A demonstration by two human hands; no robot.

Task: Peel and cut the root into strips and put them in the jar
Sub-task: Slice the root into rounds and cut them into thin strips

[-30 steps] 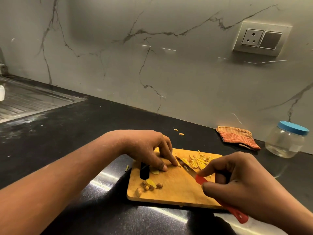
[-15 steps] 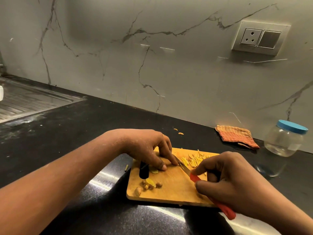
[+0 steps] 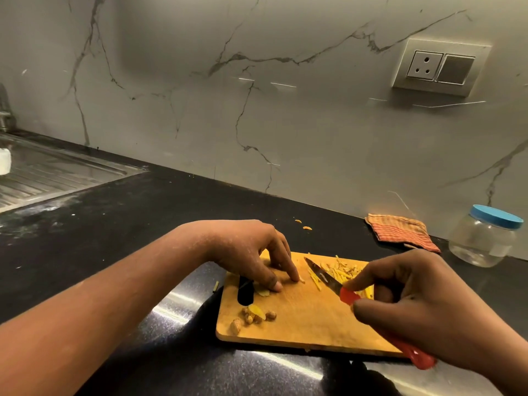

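A wooden cutting board (image 3: 303, 318) lies on the black counter. My left hand (image 3: 251, 252) presses its fingertips down on a small yellow root slice (image 3: 264, 292) near the board's left end. My right hand (image 3: 414, 304) grips a red-handled knife (image 3: 325, 277), its blade lifted over the board to the right of my left fingers. A heap of yellow root strips (image 3: 343, 270) sits at the board's far right. Peel scraps and root bits (image 3: 254, 315) lie at the near left. The clear jar (image 3: 483, 244) with a blue lid stands shut at the far right.
A folded orange cloth (image 3: 400, 232) lies by the wall between board and jar. A steel sink drainboard (image 3: 43, 178) occupies the far left. Two root scraps (image 3: 303, 224) lie on the counter behind the board. A wall socket (image 3: 440, 67) is above.
The knife blade has drawn away to the right from my left fingertips and lifted. A few fresh strips lie between blade and fingers. My left hand has stayed put.
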